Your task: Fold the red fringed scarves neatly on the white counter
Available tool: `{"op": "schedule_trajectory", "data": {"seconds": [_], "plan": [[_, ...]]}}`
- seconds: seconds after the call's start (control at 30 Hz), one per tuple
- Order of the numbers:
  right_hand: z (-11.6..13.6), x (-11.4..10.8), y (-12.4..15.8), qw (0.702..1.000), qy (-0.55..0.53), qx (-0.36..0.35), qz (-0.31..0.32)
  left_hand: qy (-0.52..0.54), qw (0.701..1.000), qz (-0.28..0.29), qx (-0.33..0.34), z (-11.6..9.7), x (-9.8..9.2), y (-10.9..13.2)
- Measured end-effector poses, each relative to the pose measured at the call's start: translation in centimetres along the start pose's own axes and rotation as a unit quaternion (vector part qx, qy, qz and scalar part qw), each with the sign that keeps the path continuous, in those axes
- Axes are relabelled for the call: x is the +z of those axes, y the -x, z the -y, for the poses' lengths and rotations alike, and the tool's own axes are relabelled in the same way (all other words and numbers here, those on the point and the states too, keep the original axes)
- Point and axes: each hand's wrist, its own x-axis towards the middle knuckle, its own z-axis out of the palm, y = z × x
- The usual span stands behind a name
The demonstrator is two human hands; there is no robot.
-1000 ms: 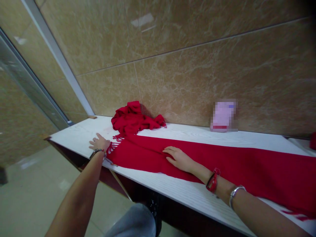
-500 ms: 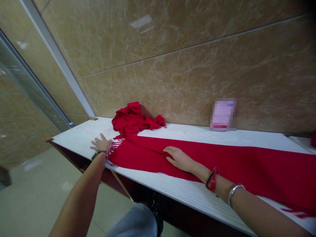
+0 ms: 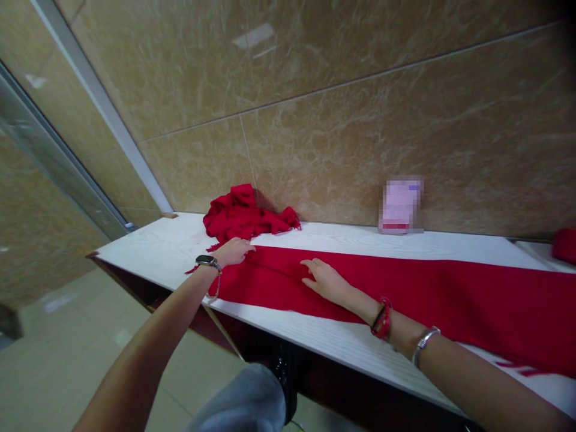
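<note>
A long red scarf (image 3: 432,294) lies spread flat along the white tabletop, with fringe at its left end. My left hand (image 3: 234,252) is at the scarf's far edge near that end, fingers stretched out over the cloth and palm hidden. On the middle of the scarf, my right hand (image 3: 330,282) rests with thumb and fingers apart, holding nothing. Just beyond my left hand, against the wall, sits a crumpled red fringed scarf (image 3: 245,216).
A pink, blurred-out packet or card (image 3: 399,205) leans on the tiled wall (image 3: 315,162). Another red item (image 3: 564,245) shows at the right edge. The white table (image 3: 148,252) has open dark space below its front edge, where my knee (image 3: 247,399) is.
My left hand has moved from the fringe at the left end to the right and onto the scarf's far edge. My right hand has stayed nearly in place, its fingers slightly more raised.
</note>
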Motion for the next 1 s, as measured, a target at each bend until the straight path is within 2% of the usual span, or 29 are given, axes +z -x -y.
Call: {"op": "schedule_trajectory", "data": {"seconds": [0.17, 0.3, 0.43, 0.53, 0.67, 0.77, 0.87, 1.0], "plan": [[0.7, -0.7, -0.5, 0.996, -0.077, 0.022, 0.031, -0.006, 1.0, -0.012, -0.007, 0.4, -0.4, 0.9], [1.8, -1.1, -0.3, 0.99, -0.132, -0.007, 0.052, 0.016, 1.0, -0.014, 0.014, 0.0, -0.1, 0.9], [2.0, -1.0, 0.2, 0.995, -0.087, -0.031, 0.047, 0.004, 0.999, 0.032, 0.018, -0.3, -0.1, 0.3], [1.8, -1.0, 0.4, 0.997, -0.05, -0.025, 0.05, -0.014, 0.999, 0.032, 0.003, 0.0, -0.7, 0.5], [1.9, -1.4, 0.3, 0.997, -0.011, -0.02, 0.068, -0.007, 0.999, 0.032, 0.005, 0.7, -1.2, 2.0], [1.9, -1.3, 0.3, 0.997, -0.001, -0.058, 0.054, 0.001, 0.999, 0.052, -0.008, 0.8, -0.9, 3.3], [1.9, -0.9, 0.7, 0.993, -0.018, -0.112, 0.031, -0.04, 0.997, 0.062, -0.014, 0.7, -0.5, 4.0], [1.7, 0.0, 1.2, 0.985, -0.014, -0.165, 0.045, -0.067, 0.997, 0.043, 0.0, 0.8, -0.7, 4.3]]}}
